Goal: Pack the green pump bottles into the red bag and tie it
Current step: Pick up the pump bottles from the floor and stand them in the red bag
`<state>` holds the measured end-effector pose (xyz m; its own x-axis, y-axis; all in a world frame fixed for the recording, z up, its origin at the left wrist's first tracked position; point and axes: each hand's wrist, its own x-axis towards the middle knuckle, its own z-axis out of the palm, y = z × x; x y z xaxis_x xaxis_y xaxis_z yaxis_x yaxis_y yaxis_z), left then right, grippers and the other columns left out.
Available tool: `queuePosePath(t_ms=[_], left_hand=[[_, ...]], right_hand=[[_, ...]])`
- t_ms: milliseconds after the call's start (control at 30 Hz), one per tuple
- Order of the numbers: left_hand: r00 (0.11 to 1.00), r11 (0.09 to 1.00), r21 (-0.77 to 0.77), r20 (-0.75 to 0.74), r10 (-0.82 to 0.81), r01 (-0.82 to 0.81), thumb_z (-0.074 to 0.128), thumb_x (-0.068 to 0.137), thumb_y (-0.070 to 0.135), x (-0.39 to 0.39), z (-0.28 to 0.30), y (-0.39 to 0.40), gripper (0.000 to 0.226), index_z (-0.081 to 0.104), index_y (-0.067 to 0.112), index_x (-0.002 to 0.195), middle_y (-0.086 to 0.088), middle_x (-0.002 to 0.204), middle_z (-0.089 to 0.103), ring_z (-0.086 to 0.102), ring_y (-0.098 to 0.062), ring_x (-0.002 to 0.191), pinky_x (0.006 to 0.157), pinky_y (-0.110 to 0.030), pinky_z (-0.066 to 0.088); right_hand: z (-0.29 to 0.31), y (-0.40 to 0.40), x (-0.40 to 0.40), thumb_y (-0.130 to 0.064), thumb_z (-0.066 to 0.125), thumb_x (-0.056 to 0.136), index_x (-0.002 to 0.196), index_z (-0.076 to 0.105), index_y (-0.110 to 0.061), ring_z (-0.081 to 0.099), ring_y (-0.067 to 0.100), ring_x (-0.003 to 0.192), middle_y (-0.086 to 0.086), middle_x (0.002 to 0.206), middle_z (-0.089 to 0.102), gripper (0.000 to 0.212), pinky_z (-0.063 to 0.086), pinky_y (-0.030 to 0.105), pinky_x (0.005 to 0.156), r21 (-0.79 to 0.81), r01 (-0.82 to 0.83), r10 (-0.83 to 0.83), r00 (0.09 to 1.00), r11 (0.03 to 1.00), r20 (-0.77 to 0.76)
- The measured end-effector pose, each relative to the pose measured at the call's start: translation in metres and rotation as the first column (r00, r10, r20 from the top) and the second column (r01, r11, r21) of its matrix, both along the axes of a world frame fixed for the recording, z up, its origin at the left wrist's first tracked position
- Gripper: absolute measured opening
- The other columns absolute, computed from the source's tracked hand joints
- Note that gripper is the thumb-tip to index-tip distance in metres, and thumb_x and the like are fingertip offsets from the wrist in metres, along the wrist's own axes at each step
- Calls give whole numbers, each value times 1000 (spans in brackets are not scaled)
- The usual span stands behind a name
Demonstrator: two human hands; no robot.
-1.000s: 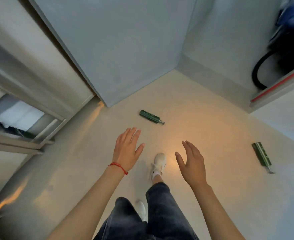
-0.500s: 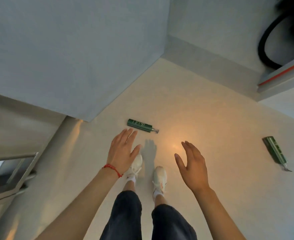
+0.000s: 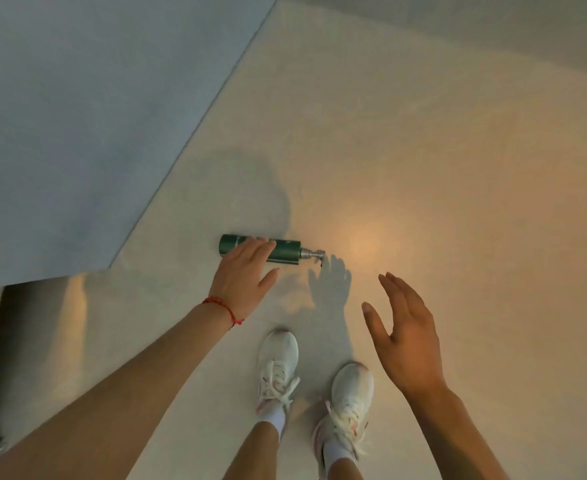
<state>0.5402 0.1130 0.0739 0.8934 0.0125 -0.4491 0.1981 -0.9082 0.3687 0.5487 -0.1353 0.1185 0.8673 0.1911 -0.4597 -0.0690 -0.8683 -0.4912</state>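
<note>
- Head view, looking straight down: one green pump bottle [image 3: 278, 250] lies on its side on the pale floor [image 3: 423, 168], body pointing left, silver pump head pointing right, just beside the foot of a grey wall panel [image 3: 77, 116].
- The left hand [image 3: 243, 275] is over the bottle's middle, fingers spread flat and not curled; their tips cover part of the barrel, but whether they touch it I cannot tell. Nothing is gripped.
- The right hand [image 3: 406, 337] is well off to the right, open, fingers straight, thumb out, empty.
- A red string bracelet [image 3: 221, 306] sits on the left wrist; two white sneakers [image 3: 278, 368] stand below, near the bottle.
- No red bag anywhere in this view, and no other bottle, so packing looks barely begun.
- Handling, as a guess: a rigid, smooth cylinder, likely to roll away if nudged along the floor, and probably slick.
- Best hold looks like a wrap around the mid-barrel, thumb on the near side, fingers over the far side.
- The thin pump neck is the weak spot; I would not lift by it, since the nozzle could press down or snap.
- Weight is unknowable here; full or empty cannot be told.
</note>
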Motion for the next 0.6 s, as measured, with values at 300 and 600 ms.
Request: queuePosePath(t_ms=[300, 600], left_hand=[[971, 984, 56, -182, -154, 166, 61, 80, 41, 35, -180, 25, 63, 40, 12, 132, -10, 136, 47, 43, -28, 124, 105, -44, 32], [984, 992, -112, -173, 39, -59, 80, 62, 33, 45, -215, 17, 56, 61, 12, 111, -10, 105, 65, 59, -28, 93, 80, -33, 48]], right_hand=[[-150, -19, -22, -53, 35, 86, 134, 43, -19, 40, 22, 130, 4, 140, 48, 59, 32, 36, 104, -25, 28, -28, 1000, 999, -5], [-185, -37, -43, -51, 33, 86, 133, 44, -18, 41, 21, 128, 5, 137, 50, 58, 29, 33, 103, -4, -11, 11, 999, 1000, -39]])
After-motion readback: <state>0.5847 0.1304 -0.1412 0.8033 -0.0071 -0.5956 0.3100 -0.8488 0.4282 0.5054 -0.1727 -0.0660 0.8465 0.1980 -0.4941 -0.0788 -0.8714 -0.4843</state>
